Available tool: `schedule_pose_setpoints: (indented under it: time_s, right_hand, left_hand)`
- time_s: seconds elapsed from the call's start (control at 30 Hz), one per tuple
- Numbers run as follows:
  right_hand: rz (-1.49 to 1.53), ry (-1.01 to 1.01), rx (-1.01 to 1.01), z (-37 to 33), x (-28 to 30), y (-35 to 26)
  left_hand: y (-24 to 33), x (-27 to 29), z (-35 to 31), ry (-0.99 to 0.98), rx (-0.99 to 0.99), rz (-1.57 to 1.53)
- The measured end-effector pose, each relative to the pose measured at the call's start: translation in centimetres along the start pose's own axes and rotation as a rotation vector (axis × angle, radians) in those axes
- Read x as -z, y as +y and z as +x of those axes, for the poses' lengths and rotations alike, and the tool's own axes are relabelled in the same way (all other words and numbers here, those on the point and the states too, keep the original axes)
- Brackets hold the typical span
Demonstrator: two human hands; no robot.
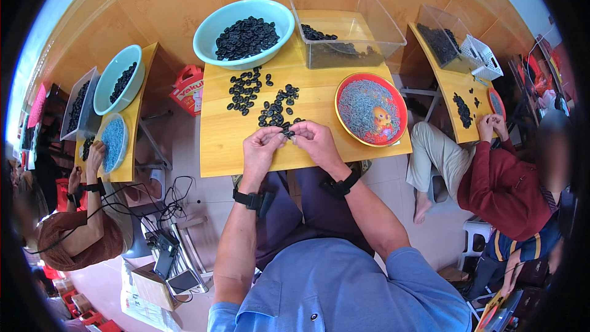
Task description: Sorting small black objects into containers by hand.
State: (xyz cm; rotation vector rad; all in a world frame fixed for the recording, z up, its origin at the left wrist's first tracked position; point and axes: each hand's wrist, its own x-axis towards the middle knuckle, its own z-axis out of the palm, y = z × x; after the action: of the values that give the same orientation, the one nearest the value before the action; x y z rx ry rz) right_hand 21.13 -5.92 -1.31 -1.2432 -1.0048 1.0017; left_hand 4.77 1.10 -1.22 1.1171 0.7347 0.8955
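Observation:
Over the near part of the yellow table, my left hand and my right hand meet fingertip to fingertip. Both are closed in a pinch around a small black part, mostly covered by the fingers. Whether a screw is also in the pinch, I cannot tell. Just beyond the fingertips lies a loose spread of black oval parts, with another cluster farther left. To the right of my right hand is a red-rimmed round tray with many small grey screw-like pieces.
A pale turquoise basin heaped with black parts and a clear plastic bin stand along the far side of the yellow table. People work at side tables left and right. Black cables hang at lower left.

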Motion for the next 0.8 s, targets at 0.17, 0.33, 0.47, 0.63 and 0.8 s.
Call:
schedule_pose_setpoints:
  time_s: [0.17,0.33,0.47,0.63,0.8]
  right_hand:
    - [0.096,-0.017,-0.050,-0.20,0.28,-0.75]
    - [0.149,-0.003,-0.052,-0.32,0.27,-0.81]
    - [0.126,0.016,-0.025,-0.34,0.24,-0.58]
    - [0.113,0.029,-0.024,-0.28,0.06,-0.73]
    - [0.090,0.006,-0.012,-0.09,-0.07,-0.73]
  left_hand:
    - [-0.13,0.01,0.04,0.027,-0.015,0.048]
    - [-0.02,-0.22,0.03,0.021,-0.018,0.117]
    - [0.22,-0.46,-0.06,0.025,0.000,0.130]
    - [0.37,-0.50,-0.10,0.031,0.011,0.146]
    - [0.65,-0.64,-0.11,0.006,0.018,0.197]
